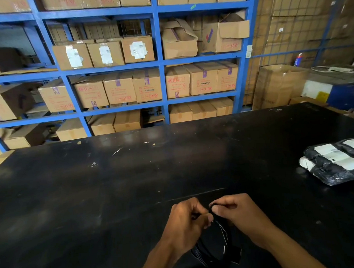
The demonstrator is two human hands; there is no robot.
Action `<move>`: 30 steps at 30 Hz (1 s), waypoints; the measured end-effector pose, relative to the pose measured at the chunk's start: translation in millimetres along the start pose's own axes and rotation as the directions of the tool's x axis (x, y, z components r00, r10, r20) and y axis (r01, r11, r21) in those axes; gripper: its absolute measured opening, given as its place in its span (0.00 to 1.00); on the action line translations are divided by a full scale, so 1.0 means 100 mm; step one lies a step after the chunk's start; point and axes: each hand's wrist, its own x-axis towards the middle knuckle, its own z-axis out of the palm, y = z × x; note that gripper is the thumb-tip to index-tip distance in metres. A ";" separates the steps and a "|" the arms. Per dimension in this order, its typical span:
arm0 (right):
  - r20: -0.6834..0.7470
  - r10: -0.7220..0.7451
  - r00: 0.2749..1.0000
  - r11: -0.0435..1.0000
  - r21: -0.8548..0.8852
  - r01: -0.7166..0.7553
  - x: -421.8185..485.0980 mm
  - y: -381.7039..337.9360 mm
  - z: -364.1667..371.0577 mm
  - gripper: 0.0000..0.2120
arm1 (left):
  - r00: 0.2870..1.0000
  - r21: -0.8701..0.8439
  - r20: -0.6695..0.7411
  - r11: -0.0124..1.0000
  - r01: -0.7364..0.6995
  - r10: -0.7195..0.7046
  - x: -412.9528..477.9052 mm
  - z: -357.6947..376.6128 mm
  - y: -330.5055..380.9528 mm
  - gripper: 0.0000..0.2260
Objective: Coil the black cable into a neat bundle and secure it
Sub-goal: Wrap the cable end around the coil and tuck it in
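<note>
The black cable (217,245) hangs as a gathered bundle of loops between my two hands, just above the near part of the black table (113,189). My left hand (187,220) grips the upper part of the bundle with curled fingers. My right hand (237,213) pinches the top of the bundle between thumb and fingers, close against the left hand. The lower loops and a plug end hang below my wrists. The spot where the hands meet hides the top of the cable.
Bagged black items with white labels (337,161) lie at the table's right edge. Blue shelving (159,62) stacked with cardboard boxes stands behind the table. A large open box (279,86) and a blue bin (345,94) stand at the far right.
</note>
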 end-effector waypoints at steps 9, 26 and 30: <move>-0.155 -0.035 0.987 0.992 -0.122 0.016 0.03 0.01 0.22 0.09 | 0.972 -0.177 -0.164 0.975 0.138 -0.167 -0.13 0.07 -0.07 0.06; -0.214 0.037 0.976 0.999 0.006 -0.037 0.03 -0.27 0.88 0.11 | 0.756 -0.402 -0.544 0.904 0.146 -0.364 -0.38 -0.76 -0.40 0.06; 0.014 0.254 0.967 0.930 0.271 -0.249 -0.15 -0.36 1.26 0.10 | 0.640 -0.499 -0.627 0.860 0.106 -0.443 -0.48 -1.01 -0.54 0.05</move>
